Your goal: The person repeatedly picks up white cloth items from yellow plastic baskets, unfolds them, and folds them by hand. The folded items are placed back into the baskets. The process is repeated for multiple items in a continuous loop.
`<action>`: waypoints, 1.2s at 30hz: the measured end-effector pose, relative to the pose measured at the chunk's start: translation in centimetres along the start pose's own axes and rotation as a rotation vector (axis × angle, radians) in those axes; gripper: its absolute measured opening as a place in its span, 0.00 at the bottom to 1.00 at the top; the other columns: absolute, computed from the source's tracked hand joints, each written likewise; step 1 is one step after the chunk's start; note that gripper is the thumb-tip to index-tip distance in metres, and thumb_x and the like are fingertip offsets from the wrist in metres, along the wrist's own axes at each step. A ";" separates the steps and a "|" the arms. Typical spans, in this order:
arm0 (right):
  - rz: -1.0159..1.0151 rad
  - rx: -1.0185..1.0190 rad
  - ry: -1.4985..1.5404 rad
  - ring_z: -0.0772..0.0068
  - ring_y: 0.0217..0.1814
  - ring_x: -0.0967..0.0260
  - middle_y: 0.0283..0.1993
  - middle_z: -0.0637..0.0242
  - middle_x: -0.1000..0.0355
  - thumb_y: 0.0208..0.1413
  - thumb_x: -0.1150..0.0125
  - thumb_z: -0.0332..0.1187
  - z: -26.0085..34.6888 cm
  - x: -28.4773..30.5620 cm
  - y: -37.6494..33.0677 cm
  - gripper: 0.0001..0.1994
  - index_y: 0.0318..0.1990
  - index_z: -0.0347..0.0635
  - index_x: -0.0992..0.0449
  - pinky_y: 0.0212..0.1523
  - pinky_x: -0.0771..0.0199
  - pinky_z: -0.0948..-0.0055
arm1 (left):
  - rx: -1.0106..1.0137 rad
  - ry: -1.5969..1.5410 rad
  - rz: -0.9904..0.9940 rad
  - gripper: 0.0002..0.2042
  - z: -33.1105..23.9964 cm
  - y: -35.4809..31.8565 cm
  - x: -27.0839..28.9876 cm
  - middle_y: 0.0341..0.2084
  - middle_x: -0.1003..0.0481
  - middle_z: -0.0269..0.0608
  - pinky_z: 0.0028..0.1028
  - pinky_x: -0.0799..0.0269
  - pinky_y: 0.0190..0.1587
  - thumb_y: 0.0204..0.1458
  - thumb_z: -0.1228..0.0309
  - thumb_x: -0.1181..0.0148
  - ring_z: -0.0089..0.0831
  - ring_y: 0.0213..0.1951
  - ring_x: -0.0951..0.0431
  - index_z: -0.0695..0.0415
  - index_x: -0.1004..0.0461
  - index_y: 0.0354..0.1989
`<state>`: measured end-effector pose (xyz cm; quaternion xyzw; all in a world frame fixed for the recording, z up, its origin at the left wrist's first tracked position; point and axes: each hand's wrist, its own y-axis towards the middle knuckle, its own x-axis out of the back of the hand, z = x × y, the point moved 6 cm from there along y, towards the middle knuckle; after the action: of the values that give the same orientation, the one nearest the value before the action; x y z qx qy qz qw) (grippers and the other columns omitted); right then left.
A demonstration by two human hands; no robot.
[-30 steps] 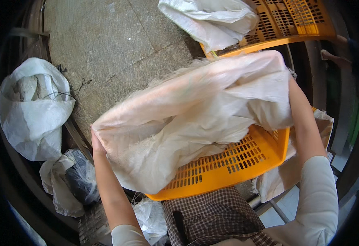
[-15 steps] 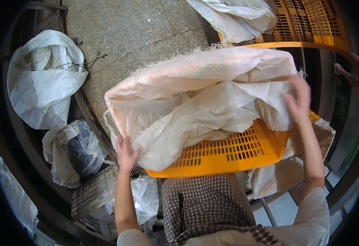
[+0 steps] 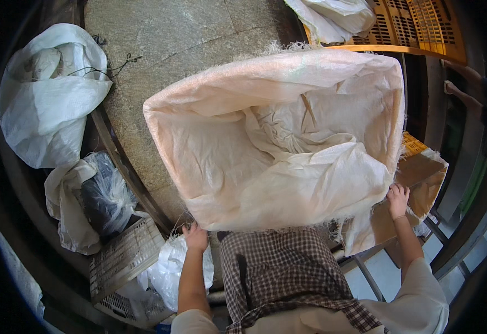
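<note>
A large cream woven sack [image 3: 321, 178] stands wide-mouthed before me, its rim spread into a rough rectangle with frayed edges. Its fabric covers the yellow crate seen beneath it earlier, and folds gather in its hollow. My left hand [image 3: 195, 236] is at the near left corner, fingers closed on the sack's edge. At the near right corner my right hand [image 3: 398, 201] grips the edge in the same way, fingers partly hidden by the fabric.
On the left are a white woven sack [image 3: 54, 119], a clear plastic bag [image 3: 110, 195] with dark contents and a pale slatted crate [image 3: 126, 253]. A cardboard box [image 3: 421, 189] sits at right. Yellow crates [image 3: 404, 25] stand at the far right beside the stone floor [image 3: 171, 33].
The sack's near side has been pulled toward me over the yellow crate's front, opening its mouth. Both hands have come down to the near corners.
</note>
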<state>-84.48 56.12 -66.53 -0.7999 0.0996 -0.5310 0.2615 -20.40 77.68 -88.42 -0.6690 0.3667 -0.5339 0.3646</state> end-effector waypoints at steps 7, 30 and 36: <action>0.136 -0.589 1.121 0.57 0.59 0.44 0.54 0.58 0.37 0.56 0.55 0.30 -3.1 -6.9 -2.0 0.13 0.44 0.34 0.28 0.58 0.45 0.68 | 0.072 -0.507 -0.074 0.24 -2.9 5.6 -6.3 0.58 0.38 0.44 0.37 0.49 0.62 0.53 0.58 0.52 0.41 0.61 0.44 0.53 0.38 0.58; 0.207 -0.650 1.296 0.59 0.43 0.32 0.43 0.60 0.29 0.53 0.49 0.50 -5.1 -16.9 11.3 0.24 0.50 0.39 0.30 0.45 0.32 0.61 | 0.551 -0.994 -0.708 0.23 -1.6 5.5 9.9 0.48 0.35 0.59 0.37 0.37 0.50 0.50 0.72 0.46 0.47 0.48 0.32 0.69 0.45 0.53; -0.108 -0.813 1.556 0.64 0.43 0.31 0.43 0.63 0.28 0.56 0.50 0.52 -8.0 -5.0 15.2 0.27 0.52 0.36 0.32 0.45 0.31 0.63 | 0.304 -1.377 -0.782 0.35 0.6 6.3 15.9 0.56 0.41 0.48 0.31 0.41 0.56 0.48 0.75 0.40 0.36 0.54 0.38 0.63 0.55 0.62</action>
<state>-92.01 42.98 -76.09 -0.2460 0.3930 -0.8605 -0.2110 -17.88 60.83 -86.96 -0.8709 -0.2776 -0.1346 0.3825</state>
